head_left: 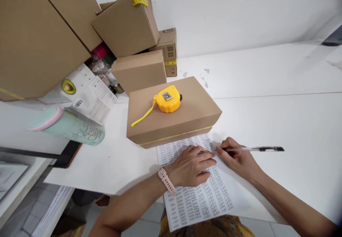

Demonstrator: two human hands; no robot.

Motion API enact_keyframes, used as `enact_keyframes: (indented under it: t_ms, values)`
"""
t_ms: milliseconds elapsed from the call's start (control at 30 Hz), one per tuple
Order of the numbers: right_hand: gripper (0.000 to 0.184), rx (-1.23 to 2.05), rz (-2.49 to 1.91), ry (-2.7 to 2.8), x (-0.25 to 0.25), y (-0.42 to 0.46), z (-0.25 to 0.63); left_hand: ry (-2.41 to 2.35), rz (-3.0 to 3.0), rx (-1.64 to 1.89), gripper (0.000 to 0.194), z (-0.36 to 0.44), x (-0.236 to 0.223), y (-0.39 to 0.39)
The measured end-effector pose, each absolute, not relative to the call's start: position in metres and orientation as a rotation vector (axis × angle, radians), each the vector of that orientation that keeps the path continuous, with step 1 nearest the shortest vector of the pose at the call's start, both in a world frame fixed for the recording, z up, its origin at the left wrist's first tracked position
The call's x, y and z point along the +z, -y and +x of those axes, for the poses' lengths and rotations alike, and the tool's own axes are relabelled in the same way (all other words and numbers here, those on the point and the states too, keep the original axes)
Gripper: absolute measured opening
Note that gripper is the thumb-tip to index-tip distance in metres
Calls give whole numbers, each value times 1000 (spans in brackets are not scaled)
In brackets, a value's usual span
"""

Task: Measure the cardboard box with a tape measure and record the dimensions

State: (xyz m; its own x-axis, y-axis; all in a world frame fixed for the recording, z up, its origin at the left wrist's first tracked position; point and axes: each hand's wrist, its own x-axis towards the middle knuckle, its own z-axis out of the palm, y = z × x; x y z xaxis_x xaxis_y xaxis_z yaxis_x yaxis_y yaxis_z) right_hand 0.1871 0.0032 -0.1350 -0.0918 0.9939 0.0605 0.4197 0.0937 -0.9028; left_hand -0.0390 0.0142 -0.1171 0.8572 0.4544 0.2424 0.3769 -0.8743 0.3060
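Note:
My left hand [191,166] lies flat with fingers stretched out on a printed sheet of small numbers [199,198] at the white table's front edge. A pink watch is on that wrist. My right hand [237,158] is closed on a clear pen [253,149], its tip on the sheet's upper right part. Just beyond the sheet sits a flat cardboard box [173,116] with a yellow tape measure [167,100] on its lid, a short length of tape pulled out to the left.
Several cardboard boxes [128,23] are piled at the back left against the wall. A mint and pink bottle [69,126] lies on its side at the left, near a leaflet [93,100]. The white table [280,116] stretches to the right.

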Motion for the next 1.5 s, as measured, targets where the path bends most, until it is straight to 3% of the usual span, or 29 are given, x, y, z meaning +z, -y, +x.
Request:
enact_keyframes:
  t_ms: [1500]
  values:
    - [27, 988, -1410, 1598, -142, -3, 188, -634, 2764, 472, 33, -40, -119, -14]
